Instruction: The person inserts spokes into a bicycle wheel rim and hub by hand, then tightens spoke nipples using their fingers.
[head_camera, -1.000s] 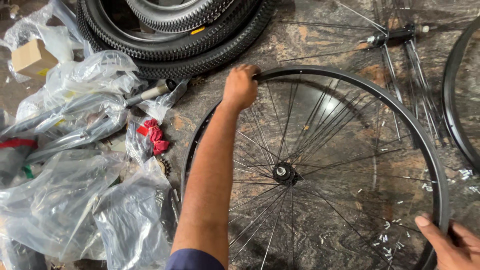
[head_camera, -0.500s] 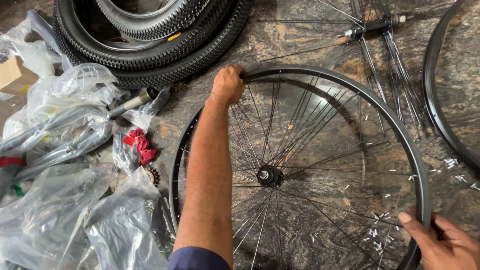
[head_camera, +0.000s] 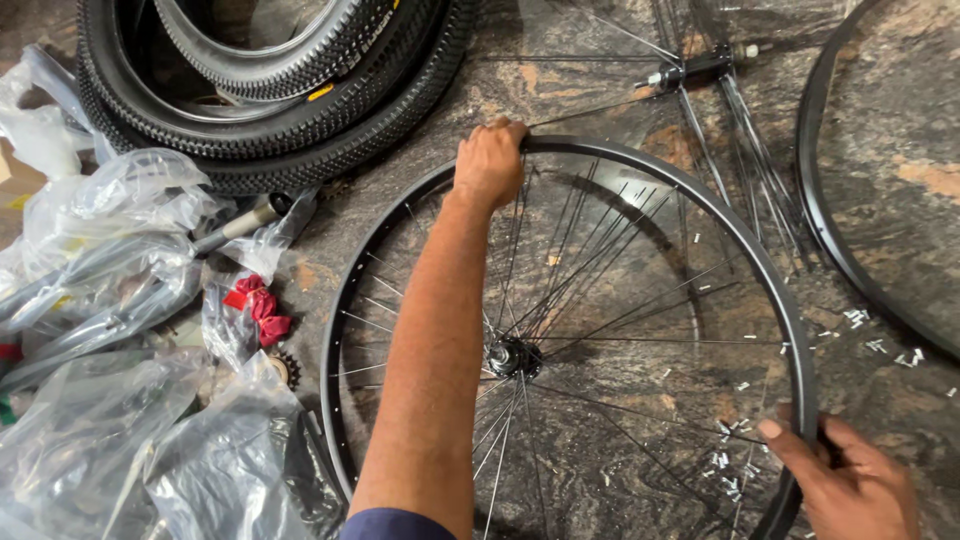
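Left hand (head_camera: 489, 160) stretched out, clamped on the wheel rim's (head_camera: 690, 195) far edge; right hand (head_camera: 850, 485) gripping its near side. Clear plastic bags (head_camera: 130, 300) holding parts, floor's left edge.

The wheel (head_camera: 570, 340) lies flat on the floor (head_camera: 900, 130). The tyres (head_camera: 260, 90) lie at its 11 o'clock. The bags (head_camera: 110, 330) lie at 9 o'clock. A second rim (head_camera: 830, 220) lies at 2 o'clock, a hub (head_camera: 700, 68) at 12.
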